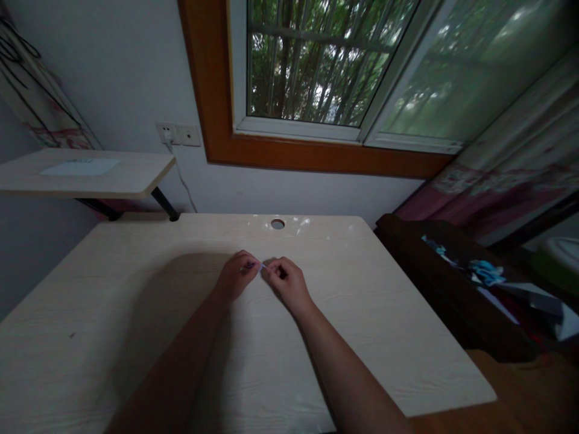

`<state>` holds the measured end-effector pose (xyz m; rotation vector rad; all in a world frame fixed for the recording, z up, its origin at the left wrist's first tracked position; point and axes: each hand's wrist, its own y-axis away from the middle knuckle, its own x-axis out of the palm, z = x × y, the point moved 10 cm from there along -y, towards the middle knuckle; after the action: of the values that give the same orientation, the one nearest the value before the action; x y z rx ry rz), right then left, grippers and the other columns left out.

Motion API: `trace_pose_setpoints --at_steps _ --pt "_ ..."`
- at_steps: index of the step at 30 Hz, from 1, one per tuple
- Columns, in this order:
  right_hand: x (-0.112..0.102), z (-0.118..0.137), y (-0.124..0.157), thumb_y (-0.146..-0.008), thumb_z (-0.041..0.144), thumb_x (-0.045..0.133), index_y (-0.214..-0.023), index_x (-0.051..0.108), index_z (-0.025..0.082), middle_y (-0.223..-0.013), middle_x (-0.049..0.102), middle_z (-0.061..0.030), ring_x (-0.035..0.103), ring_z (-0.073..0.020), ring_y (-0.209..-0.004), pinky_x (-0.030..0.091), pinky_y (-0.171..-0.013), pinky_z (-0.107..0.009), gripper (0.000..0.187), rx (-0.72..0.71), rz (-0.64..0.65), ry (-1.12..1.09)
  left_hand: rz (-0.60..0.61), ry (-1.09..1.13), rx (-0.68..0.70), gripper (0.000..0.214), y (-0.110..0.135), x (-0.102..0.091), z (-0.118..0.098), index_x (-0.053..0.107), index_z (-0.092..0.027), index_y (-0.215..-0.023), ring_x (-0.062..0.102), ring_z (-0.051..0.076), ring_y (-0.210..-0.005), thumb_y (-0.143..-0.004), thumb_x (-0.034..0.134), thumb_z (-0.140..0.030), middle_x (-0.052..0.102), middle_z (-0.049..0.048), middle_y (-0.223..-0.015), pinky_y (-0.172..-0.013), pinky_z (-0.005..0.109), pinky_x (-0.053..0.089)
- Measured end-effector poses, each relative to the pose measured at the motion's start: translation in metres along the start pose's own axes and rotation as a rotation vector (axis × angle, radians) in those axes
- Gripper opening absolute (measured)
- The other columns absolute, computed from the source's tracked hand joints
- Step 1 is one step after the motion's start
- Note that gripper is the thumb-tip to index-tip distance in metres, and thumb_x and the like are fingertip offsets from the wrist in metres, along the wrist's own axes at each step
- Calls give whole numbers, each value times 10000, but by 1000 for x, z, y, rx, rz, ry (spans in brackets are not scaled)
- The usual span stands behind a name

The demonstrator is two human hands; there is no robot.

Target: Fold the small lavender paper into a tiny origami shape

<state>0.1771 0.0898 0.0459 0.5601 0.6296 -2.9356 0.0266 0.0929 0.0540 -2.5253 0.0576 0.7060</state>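
My left hand [238, 272] and my right hand [286, 278] are close together over the far middle of the table. Between their fingertips runs a small, thin, purplish strip [262, 266], too small and dim to name its kind. The left fingers are pinched round one end, and a bit of the same colour shows inside their curl. On the other end, the right thumb and forefinger are pressed together. Most of the strip is hidden by the fingers.
Under my hands is a pale wooden table [371, 337] with a round cable hole [277, 224]. A raised shelf [136, 175] bearing a sheet of paper [81, 167] stands at the left. Beyond the right edge, a dark cabinet [420, 289] carries blue cloth-like items [486, 272].
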Motion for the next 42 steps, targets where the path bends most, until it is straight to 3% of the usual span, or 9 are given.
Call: trace_pose_setpoints --at_steps 17,37,42 --pt "7 3 0 -867 276 628 -865 667 212 -776 588 -5 535 -140 -668 432 -640 -261 75 -26 62 -6 38 73 -87 96 -1 3 10 664 -184 -793 596 143 -767 -859 600 -211 624 22 -816 -702 252 470" --pt "1 -1 -1 -934 326 560 -846 660 215 -780 593 -11 549 -164 -718 418 -672 -280 173 -17 11 11 69 83 -89 91 -1 5 7 674 -187 -822 611 153 -763 -837 628 -264 640 38 -835 -704 260 494" --pt "1 -1 -1 -931 325 564 -853 657 217 -785 593 -11 550 -166 -729 415 -682 -284 162 -21 7 8 90 78 -151 102 1 9 14 675 -192 -874 640 161 -791 -829 626 -269 666 38 -852 -742 266 515"
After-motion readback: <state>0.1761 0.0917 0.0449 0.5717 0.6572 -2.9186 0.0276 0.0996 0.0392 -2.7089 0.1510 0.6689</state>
